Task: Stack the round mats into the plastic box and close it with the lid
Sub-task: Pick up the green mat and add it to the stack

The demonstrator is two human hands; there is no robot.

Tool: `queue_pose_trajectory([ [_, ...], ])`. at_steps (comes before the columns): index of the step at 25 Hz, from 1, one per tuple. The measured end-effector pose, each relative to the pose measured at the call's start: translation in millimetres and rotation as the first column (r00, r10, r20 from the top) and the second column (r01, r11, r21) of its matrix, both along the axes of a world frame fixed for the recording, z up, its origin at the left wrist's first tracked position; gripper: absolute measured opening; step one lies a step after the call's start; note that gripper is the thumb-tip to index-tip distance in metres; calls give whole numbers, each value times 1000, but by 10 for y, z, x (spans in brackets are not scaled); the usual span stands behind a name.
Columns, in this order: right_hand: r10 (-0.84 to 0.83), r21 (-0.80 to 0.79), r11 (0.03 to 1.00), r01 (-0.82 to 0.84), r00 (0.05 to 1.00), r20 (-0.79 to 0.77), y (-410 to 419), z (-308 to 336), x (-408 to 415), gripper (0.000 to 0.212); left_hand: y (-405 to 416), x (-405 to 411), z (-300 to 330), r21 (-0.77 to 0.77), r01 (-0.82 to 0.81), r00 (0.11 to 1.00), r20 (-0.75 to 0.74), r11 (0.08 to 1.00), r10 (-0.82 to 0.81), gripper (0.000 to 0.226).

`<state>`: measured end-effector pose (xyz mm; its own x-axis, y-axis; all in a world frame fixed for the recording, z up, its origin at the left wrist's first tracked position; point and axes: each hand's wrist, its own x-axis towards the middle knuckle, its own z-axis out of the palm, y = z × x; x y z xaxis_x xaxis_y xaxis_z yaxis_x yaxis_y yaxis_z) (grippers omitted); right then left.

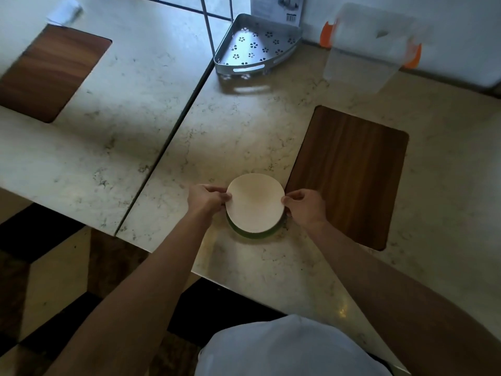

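Note:
A stack of round mats sits near the front edge of the marble table, a cream mat on top and a green mat edge showing beneath. My left hand grips the stack's left rim. My right hand grips its right rim. The clear plastic box with orange clips stands at the far right by the wall. I cannot make out a separate lid.
A metal corner shelf basket stands at the back centre. A dark wooden placemat lies right of the stack, another placemat on the left table. A gap separates the two tables.

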<state>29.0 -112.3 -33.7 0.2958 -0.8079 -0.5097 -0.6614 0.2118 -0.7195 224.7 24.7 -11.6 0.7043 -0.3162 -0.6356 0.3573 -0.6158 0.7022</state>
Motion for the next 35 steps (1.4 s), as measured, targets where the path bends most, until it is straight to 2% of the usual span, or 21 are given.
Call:
queue_pose_trajectory([
  [4, -7, 0, 1000, 7, 1000, -20, 37, -44, -76, 8, 18, -68, -23, 14, 0, 1000, -8, 1000, 0, 18],
  [12, -55, 31, 998, 56, 998, -31, 72, -55, -76, 15, 35, -110, -45, 54, 3, 1000, 29, 999, -5, 22],
  [19, -44, 40, 998, 46, 998, -45, 138, -81, -93, 10, 62, -132, -63, 88, 36, 996, 77, 995, -43, 19],
  [22, -18, -3, 1000, 18, 997, -71, 154, -43, -89, 9, 58, -150, -59, 105, 56, 991, 118, 993, -68, 17],
  [27, 85, -137, 984, -113, 977, -197, 201, 27, -98, 19, 41, -211, -4, 181, 169, 943, 258, 969, -212, 17],
  [35, 122, -93, 983, -159, 942, -312, 215, 98, -46, 27, -22, -251, 48, 321, 324, 841, 334, 890, -427, 15],
])
